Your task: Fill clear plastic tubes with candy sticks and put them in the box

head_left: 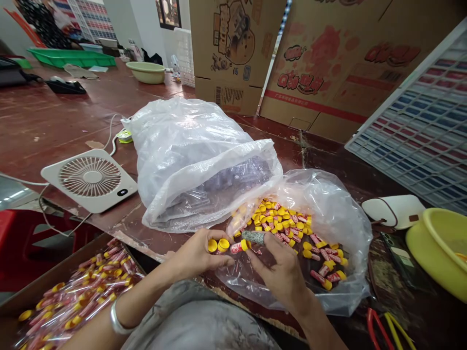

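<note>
Your right hand (280, 270) is pinching a yellow-capped, red-patterned tube (237, 248) by the near left edge of the clear plastic bag (332, 199), a gray wrap (253, 237) covering one finger; your left hand (199, 255) is clasping two yellow caps (223, 244) just left of the tube. You're probably handling something light, stiff and slick, so the cap's side is offering the surest hold. Farther off, a white sack (182, 131) is gaping.

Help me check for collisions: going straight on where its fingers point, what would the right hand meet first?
Likely the yellow caps in the left hand, just beyond the yellow-capped tube pinched by the right hand, though how they line up in depth is unclear.
</note>
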`<state>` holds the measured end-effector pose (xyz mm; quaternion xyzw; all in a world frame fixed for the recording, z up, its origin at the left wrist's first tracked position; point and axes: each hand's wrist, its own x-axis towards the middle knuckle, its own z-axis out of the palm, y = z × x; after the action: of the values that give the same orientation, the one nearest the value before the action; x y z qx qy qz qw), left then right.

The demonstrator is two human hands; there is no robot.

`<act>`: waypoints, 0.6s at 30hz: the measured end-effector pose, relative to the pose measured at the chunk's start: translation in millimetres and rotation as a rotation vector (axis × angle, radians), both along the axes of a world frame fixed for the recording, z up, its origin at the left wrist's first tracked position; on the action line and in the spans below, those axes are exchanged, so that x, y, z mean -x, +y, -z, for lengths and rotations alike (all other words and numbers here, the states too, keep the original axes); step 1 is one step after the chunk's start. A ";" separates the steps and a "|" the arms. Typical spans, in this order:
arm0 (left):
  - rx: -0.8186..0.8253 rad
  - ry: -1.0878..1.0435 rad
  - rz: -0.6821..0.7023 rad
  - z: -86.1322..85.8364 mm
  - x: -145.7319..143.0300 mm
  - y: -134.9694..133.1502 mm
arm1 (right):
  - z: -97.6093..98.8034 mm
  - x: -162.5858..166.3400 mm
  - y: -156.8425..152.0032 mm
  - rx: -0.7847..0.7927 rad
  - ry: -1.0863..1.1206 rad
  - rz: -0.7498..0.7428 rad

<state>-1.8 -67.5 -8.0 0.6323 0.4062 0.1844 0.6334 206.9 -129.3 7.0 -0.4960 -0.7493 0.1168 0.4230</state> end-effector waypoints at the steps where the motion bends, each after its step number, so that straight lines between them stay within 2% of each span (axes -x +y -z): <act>1: 0.059 -0.036 -0.001 -0.8 -2.3 -2.6 | -0.2 2.1 0.4 0.015 0.006 -0.023; 6: 0.319 -0.319 -0.107 0.7 -9.7 -11.5 | 7.3 7.7 -4.3 0.037 -0.102 -0.199; 11: 0.515 -0.491 -0.227 17.2 -15.7 -22.1 | 28.0 25.3 -11.7 -0.145 -0.268 -0.049; 13: 0.537 -0.502 -0.240 24.1 -12.8 -29.5 | 35.8 34.2 -13.4 -0.183 -0.279 -0.054; 15: 0.538 -0.481 -0.240 30.1 -1.3 -37.2 | 40.1 38.4 -16.3 -0.167 -0.312 -0.136; 18: 0.403 -0.304 -0.181 39.0 42.8 -43.6 | 43.1 22.2 -20.6 -0.051 -0.369 -0.266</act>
<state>-44.6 -111.2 -47.0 0.4197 0.3897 0.2488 0.7811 184.7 -149.9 -36.1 -0.3948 -0.8755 0.0599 0.2721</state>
